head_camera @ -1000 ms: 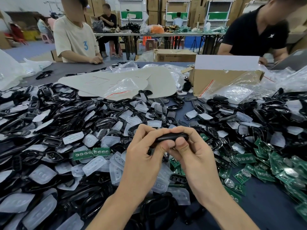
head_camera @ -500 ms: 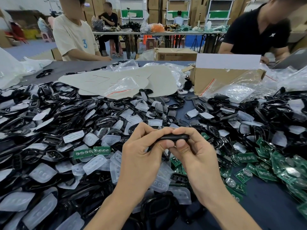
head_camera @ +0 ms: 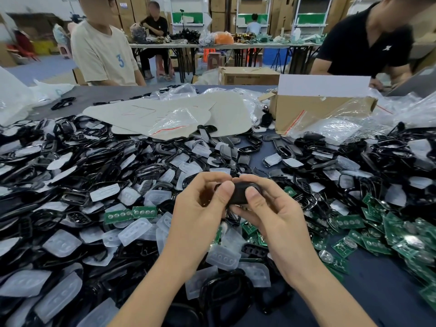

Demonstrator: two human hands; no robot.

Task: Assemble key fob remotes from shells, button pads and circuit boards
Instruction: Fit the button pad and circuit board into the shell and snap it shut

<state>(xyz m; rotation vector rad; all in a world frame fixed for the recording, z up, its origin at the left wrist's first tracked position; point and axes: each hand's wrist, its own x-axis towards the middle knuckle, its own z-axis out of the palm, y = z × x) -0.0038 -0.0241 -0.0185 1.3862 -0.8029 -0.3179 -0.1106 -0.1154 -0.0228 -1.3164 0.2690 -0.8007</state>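
The table (head_camera: 382, 279) has a dark blue top, and little of it shows. Black shells (head_camera: 77, 166) lie heaped across the left and far right. Cloudy pads (head_camera: 135, 228) are scattered among them, thickest at the near left. Green boards (head_camera: 401, 241) spread in a drift along the right side, with a couple more lying left of the hands.

Above the middle of this litter, both hands hold one black fob (head_camera: 239, 193), lifted clear of the pile. The left hand (head_camera: 200, 208) curls round its left end, thumb pressed on the near face and forefinger hooked over the top. The right hand (head_camera: 271, 213) grips the other end the same way, its thumb flat on the fob and its lower fingers cupped beneath.

Farther back, grey card sheets (head_camera: 165, 109) lie overlapped on the table with a clear bag (head_camera: 174, 121) on top. To the right stands an open box (head_camera: 313, 109) with a white flap raised, and more bags are crumpled against it.

Across the table stands a person in a beige shirt (head_camera: 103, 53) at the left, and a person in a black shirt (head_camera: 363, 43) leans in at the right. Behind them a long table (head_camera: 212, 45) carries a jumble of goods, and someone sits at it (head_camera: 154, 27). Stacked cartons (head_camera: 218, 10) and white shelves (head_camera: 311, 10) line the back wall. A closed carton (head_camera: 247, 75) sits just beyond the table's far edge.
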